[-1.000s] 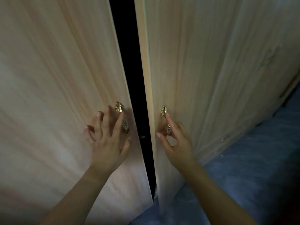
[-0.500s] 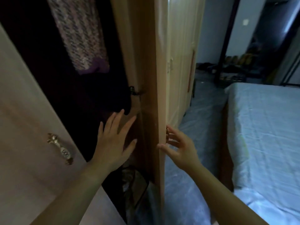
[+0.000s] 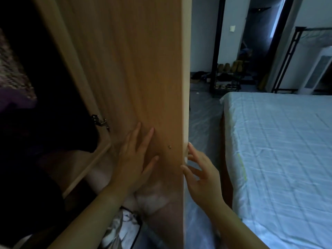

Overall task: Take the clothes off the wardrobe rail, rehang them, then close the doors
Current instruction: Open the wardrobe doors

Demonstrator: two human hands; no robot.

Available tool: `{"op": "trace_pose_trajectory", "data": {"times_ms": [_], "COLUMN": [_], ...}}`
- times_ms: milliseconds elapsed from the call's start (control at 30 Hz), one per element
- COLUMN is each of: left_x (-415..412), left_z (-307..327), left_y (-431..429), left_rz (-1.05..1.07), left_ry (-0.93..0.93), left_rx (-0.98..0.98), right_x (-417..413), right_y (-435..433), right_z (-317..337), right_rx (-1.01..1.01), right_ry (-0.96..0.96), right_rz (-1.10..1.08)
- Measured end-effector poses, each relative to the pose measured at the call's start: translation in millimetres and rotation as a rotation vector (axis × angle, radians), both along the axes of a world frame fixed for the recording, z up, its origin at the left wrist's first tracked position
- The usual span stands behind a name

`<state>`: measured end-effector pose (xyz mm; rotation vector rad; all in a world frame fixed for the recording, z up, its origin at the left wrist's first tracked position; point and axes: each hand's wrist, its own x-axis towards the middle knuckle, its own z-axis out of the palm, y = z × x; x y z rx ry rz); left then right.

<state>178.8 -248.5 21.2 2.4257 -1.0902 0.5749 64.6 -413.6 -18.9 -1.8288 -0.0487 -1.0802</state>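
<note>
The open wardrobe door (image 3: 140,78) stands upright, its edge toward the camera, between the two hands. The left hand (image 3: 136,159) lies flat, fingers straight, on the door's inner face. The right hand (image 3: 201,173), spread wide and holding nothing, touches the door's front edge. A patterned garment (image 3: 12,74) hangs in the dark interior, up and left of the left hand, likely the nearer one to reach it
</note>
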Motion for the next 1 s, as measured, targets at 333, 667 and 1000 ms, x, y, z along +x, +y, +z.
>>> {"op": "trace_pose_trajectory", "data": {"times_ms": [333,667,1000], "left_x": [43,71,46], "left_z": [-21,-20,-14], "left_y": [-91,-122,-74], "left_rz": [0.087,0.2,0.135], "left_ry": [-0.022,-0.145,0.009], "left_rx": [-0.024,0.083,0.098], "right_x": [64,105,53], "right_y": [-92,-130,-80], "right_z": [-4,-5,0], "right_rx": [-0.072,-0.114,-0.275], "right_ry": [0.029,0.088,0.298], "right_rz": [-0.056,-0.086,-0.328]}}
